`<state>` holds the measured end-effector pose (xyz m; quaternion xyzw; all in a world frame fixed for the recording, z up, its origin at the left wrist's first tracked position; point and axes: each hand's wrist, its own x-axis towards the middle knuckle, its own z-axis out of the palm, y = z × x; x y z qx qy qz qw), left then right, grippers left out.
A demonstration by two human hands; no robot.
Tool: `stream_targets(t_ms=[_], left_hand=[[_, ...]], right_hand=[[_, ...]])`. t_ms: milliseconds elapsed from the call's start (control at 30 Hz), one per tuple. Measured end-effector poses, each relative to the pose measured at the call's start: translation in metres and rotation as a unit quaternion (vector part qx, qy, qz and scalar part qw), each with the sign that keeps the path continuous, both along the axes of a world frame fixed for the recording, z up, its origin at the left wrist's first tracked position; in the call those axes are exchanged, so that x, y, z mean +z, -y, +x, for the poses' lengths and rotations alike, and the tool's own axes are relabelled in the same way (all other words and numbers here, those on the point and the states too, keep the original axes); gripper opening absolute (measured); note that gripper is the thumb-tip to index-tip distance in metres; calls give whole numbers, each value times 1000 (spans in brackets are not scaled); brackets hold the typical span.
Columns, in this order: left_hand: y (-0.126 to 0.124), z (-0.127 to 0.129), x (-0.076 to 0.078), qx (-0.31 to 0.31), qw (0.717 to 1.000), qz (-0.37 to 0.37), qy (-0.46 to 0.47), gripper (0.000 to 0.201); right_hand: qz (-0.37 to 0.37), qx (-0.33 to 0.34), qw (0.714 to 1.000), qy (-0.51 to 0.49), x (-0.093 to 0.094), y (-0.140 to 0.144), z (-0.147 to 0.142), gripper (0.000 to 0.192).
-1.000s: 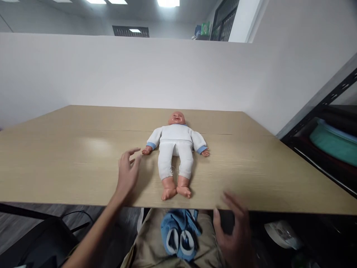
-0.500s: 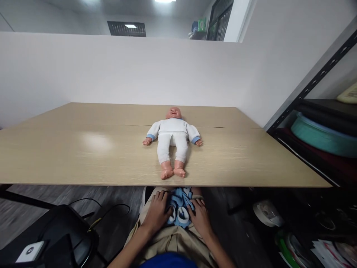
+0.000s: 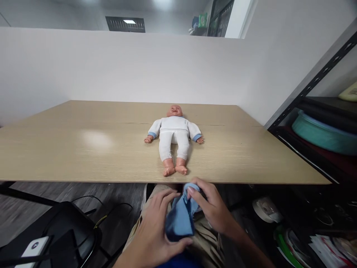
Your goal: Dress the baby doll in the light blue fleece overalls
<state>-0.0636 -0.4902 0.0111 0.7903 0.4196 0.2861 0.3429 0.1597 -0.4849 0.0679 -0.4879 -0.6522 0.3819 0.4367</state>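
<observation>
While you sit at the near edge of the bench [image 3: 83,149], both of your hands meet over your lap, just below the bench's front edge, around a small blue garment [image 3: 180,219]. Your left hand [image 3: 154,234] has its grip closed on the lower part of the cloth, the thumb pressed under its bottom edge and the fingers spread along its left side. Your right hand [image 3: 213,208] pinches the top of the same cloth, fingertips curled over the upper fold, so its grip is likewise closed on the fabric. The garment is a soft, light blue knit, bunched and folded between your hands, darker in the creases near the bottom; its full shape cannot be made out. It hangs above your tan trousers [image 3: 206,238], clear of the bench surface. On the bench, just beyond your hands, a baby doll [image 3: 174,139] lies on its back with its bare feet towards you and its arms spread out to the sides. It wears a white top with blue cuffs and white trousers, and its head points at the white partition wall [image 3: 111,67]. To your right a black metal shelf [image 3: 320,123] carries a teal tub [image 3: 326,136]. To your left, on the floor, lies a black bag [image 3: 64,238].
</observation>
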Motion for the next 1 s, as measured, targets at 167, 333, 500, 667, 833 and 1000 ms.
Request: stream_targets(t_ms=[167, 333, 500, 667, 833, 1000], left_hand=[[-59, 40, 46, -3, 990, -44, 134, 39], [-114, 22, 89, 50, 961, -71, 264, 31], [-148, 11, 120, 83, 957, -70, 270, 40], [-184, 2, 135, 55, 952, -124, 274, 51], [-239, -11, 138, 20, 932, -25, 360, 82], [-291, -29, 151, -113, 952, 61, 278, 69]], right_hand=[[45, 102, 994, 8, 90, -38, -16, 24], [162, 71, 970, 168, 100, -28, -1, 74], [244, -17, 927, 286, 77, -49, 15, 65], [229, 2, 953, 200, 88, -104, 36, 27], [177, 138, 970, 93, 109, -160, 45, 22], [107, 200, 972, 56, 116, -209, 51, 38]])
